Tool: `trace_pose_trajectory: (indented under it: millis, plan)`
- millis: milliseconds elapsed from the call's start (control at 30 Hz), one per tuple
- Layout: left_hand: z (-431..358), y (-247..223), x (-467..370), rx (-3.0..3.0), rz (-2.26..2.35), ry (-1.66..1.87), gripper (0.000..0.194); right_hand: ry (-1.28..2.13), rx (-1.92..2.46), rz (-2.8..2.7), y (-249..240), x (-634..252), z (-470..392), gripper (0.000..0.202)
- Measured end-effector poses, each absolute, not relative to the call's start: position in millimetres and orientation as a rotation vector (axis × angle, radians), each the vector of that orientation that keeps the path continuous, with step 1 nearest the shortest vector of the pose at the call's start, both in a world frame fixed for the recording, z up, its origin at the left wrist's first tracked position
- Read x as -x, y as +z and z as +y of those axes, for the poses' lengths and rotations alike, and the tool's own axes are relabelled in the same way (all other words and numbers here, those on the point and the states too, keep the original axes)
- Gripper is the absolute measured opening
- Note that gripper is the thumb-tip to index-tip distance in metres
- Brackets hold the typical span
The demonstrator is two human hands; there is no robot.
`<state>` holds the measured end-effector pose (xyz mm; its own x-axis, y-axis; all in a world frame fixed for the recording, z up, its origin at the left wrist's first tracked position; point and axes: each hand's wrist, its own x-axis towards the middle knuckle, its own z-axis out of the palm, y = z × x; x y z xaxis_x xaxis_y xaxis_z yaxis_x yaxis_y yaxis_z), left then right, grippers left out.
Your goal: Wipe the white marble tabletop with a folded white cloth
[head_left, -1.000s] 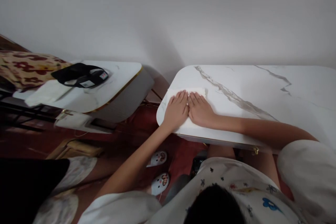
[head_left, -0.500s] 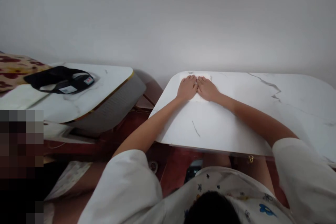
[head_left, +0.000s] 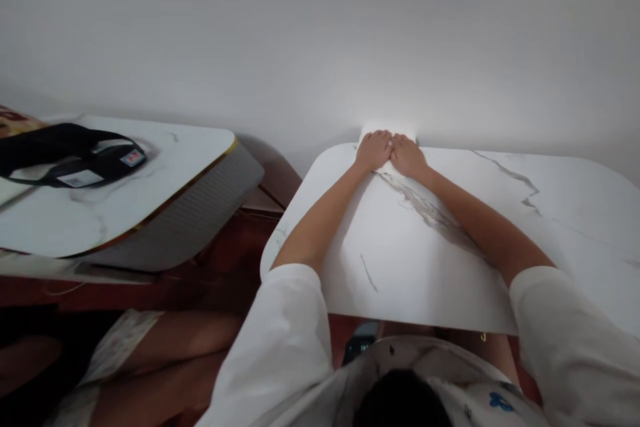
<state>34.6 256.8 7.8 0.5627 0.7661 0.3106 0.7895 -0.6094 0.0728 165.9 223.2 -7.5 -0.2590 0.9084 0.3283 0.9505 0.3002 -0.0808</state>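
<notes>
My left hand (head_left: 374, 150) and my right hand (head_left: 408, 155) lie flat, side by side, at the far edge of a white marble-patterned table (head_left: 380, 240). Both are open, with their fingers stretched forward and the inner fingertips nearly touching. Under them is a white cloth or tissue (head_left: 387, 125); which of the two I cannot tell. It shows beyond my fingertips, at or slightly over the table's back edge, next to the wall. My palms press on it and hide its middle.
A pale wall (head_left: 320, 40) rises right behind the table. To the left stands a second marble-patterned table (head_left: 185, 153) with a black strap (head_left: 95, 160) on it. A seated person's legs (head_left: 185, 340) show at lower left. A dark gap separates the tables.
Both hands have slid the white cloth or tissue forward to the table's back edge, baring grey veining behind them. The view has shifted slightly to the right.
</notes>
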Motion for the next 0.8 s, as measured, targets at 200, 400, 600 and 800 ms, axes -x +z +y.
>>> trace_pose_trajectory:
  millis: [200, 400, 600, 800]
  plan:
    - [205, 5, -23, 2.805, -1.247, -0.423, 0.055, -0.146, 1.726, -2.184, -8, -157, 154, 0.060]
    - [135, 4, 34, 2.750, -1.368, -0.354, 0.056, -0.038, 1.712, -2.268, 3, -102, 85, 0.060]
    - [53, 7, 66, 2.618, -1.579, -0.291, 0.058, 0.087, 1.553, -2.360, 6, -74, 26, 0.061]
    - [-6, 7, 46, 2.567, -1.652, -0.282, 0.059, 0.143, 1.449, -2.427, 6, -99, -24, 0.063]
